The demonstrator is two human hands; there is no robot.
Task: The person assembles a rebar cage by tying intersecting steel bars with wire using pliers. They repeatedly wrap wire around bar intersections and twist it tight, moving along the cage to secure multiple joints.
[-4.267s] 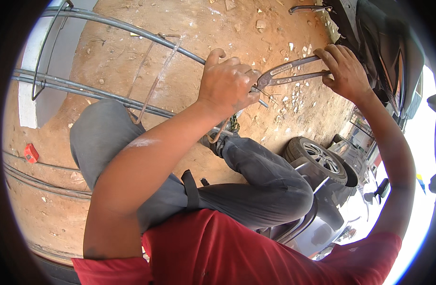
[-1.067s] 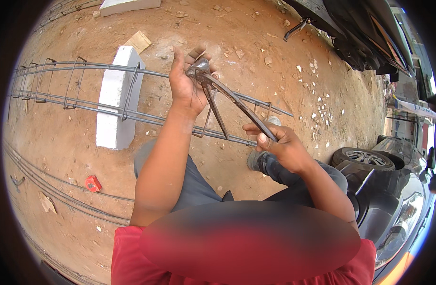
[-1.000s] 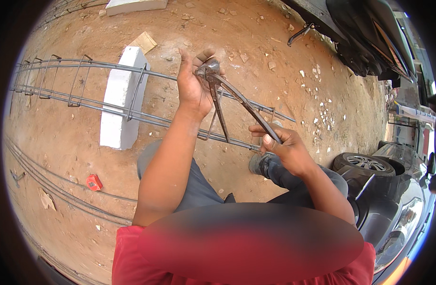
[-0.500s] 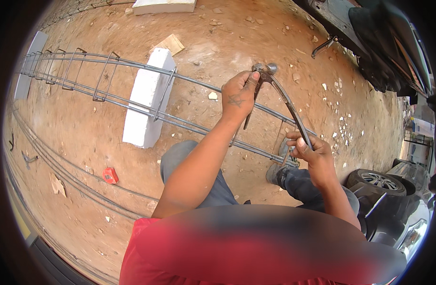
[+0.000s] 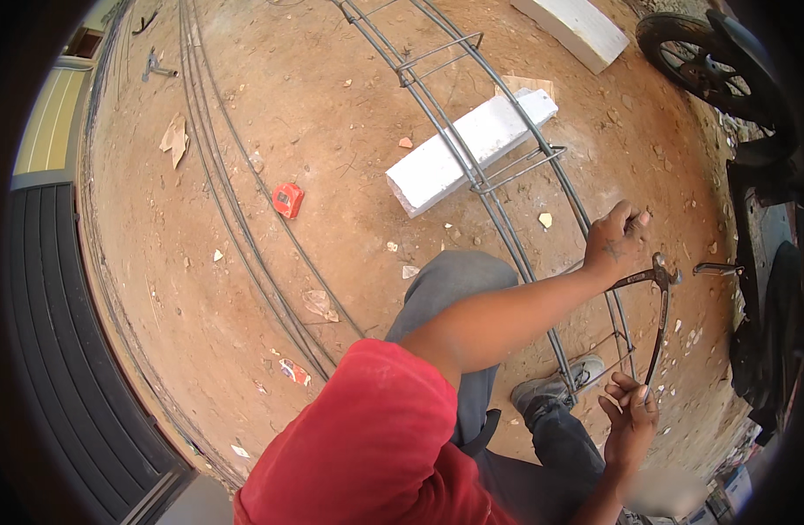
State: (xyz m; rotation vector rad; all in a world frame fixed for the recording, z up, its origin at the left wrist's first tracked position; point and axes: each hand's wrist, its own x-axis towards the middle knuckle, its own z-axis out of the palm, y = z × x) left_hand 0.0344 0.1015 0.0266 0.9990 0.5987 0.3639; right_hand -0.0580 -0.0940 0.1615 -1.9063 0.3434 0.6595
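My right hand (image 5: 631, 418) grips the end of one handle of a pair of dark metal pincers (image 5: 663, 302). Their jaws point away from me and the two handles are spread wide. My left hand (image 5: 619, 241) is apart from the pincers, just beyond the jaws, above the rebar cage (image 5: 498, 206). Its fingers are curled into a pinch. A tiny dark bit shows at the fingertips, too small to name. The cage is made of long steel bars with bent stirrups across them. It rests over a white block (image 5: 472, 149) and runs down toward my shoe (image 5: 559, 385).
On the dirt at left lie long loose rods (image 5: 218, 184), a red tape measure (image 5: 287, 200) and a hammer-like tool (image 5: 157, 66). Another white block (image 5: 577, 31) lies at the back. A motorcycle (image 5: 756, 262) stands on the right, and a dark slatted panel (image 5: 60, 341) at far left.
My view has turned, so the cage now runs steeply across it. My left hand has let go of the pincers near the jaws; my right hand still holds a handle.
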